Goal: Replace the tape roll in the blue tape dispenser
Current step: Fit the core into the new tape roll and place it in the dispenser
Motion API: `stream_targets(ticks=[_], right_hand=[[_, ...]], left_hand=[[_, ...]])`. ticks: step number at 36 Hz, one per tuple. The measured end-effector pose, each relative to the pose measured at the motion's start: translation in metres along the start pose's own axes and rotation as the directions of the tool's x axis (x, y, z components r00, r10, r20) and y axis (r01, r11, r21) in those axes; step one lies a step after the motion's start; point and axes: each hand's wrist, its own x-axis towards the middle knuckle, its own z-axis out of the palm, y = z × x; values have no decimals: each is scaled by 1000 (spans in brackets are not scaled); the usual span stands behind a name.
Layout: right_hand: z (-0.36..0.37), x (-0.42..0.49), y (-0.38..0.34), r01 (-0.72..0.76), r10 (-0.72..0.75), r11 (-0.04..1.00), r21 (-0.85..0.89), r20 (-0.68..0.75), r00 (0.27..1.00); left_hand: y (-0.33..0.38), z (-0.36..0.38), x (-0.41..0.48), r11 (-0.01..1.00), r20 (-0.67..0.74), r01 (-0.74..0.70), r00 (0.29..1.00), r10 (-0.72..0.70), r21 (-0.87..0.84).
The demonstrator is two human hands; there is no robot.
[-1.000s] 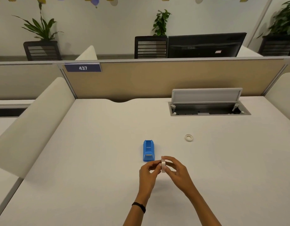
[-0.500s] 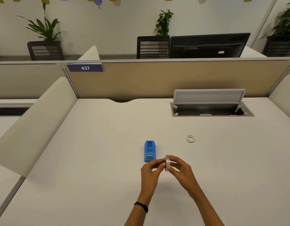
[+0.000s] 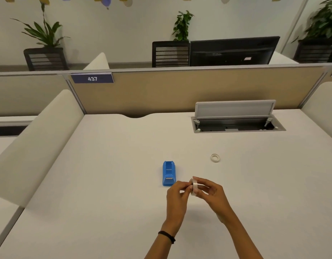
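Observation:
The blue tape dispenser [image 3: 168, 173] stands on the white desk [image 3: 109, 184], its roll bay open at the top with no roll in it. Just to its right and nearer me, a white tape roll [image 3: 194, 187] is held upright, edge toward me, above the desk. My right hand [image 3: 211, 193] grips the roll from the right. My left hand [image 3: 177, 196] pinches at the roll's left side with thumb and forefinger. A thin, flat ring, like a used tape core [image 3: 215, 157], lies on the desk further back to the right.
An open cable tray with a raised grey lid [image 3: 234, 116] is set into the desk at the back right. A tan partition [image 3: 180, 90] closes the far edge. Padded white dividers [image 3: 36, 143] flank both sides.
Both hands with the roll have shifted slightly right and away from the dispenser's front. The roll has turned a little between the fingers. The dispenser and the flat ring stayed put.

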Motion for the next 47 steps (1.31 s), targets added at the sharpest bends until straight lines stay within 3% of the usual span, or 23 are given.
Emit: stream_targets(ticks=[8, 20, 27, 32, 35, 40, 47], right_hand=[[11, 7, -1, -25, 24, 999, 20, 35, 999], [25, 14, 4, -38, 38, 997, 73, 5, 999], [28, 13, 13, -75, 79, 990, -121, 26, 997], [23, 11, 17, -128, 134, 990, -67, 107, 985], [22, 10, 14, -113, 131, 986, -124, 148, 980], [26, 10, 14, -46, 64, 969, -243, 68, 996], [30, 11, 15, 38, -55, 952, -305, -46, 997]], left_hand=[[-3, -7, 2, 1000, -22, 17, 1000, -16, 16], [-15, -6, -1, 986, -85, 99, 990, -111, -132], [-16, -4, -9, 969, 0, 192, 981, -194, -154], [-21, -10, -5, 951, 23, 234, 972, -234, -200], [-22, -14, -3, 930, 39, 264, 964, -263, -258], [-21, -17, -4, 942, 110, 248, 967, -228, -226], [-22, -15, -4, 959, 89, 224, 973, -212, -171]])
